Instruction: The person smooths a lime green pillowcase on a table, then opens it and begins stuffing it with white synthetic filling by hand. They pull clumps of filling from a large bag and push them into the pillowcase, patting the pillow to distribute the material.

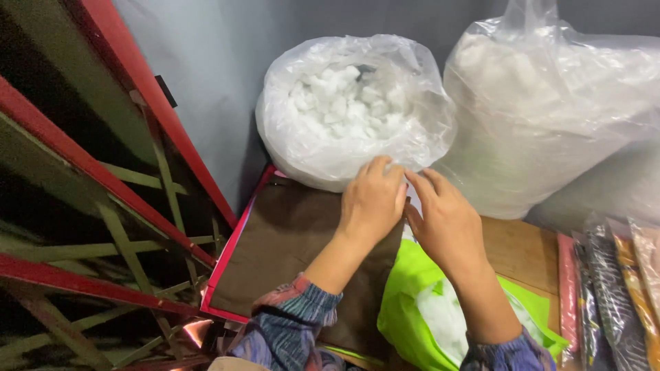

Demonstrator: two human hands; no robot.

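**Stuffing bags up top, both hands working the edge of the brown cover**

Stuffing sacks dominate our view: the big closed clear sack [550, 117] fills the right side, leaning against the grey wall [220, 82], and just left of it sits the open bag of white filling [354, 110], its mouth gaping toward us. Below that bag lies the flat brown fabric cover [289, 240] with its pink trim, resting on the wooden table [522, 251]. Down by our wrists we have the lime-green fabric piece [412, 302], white fluff showing inside it. Packaged goods [612, 288] line the right edge.

Now the hands: our left hand [371, 203] is curled, fingertips pressed down at the cover's top edge right against the open bag's plastic. Our right hand [447, 220] sits just beside it, fingers bent and touching the same spot; whether either actually pinches fabric, we cannot tell.

The risk, as we judge it: that open bag sits tilted, so a tug on the cover beneath it could tip loose filling out across the table.
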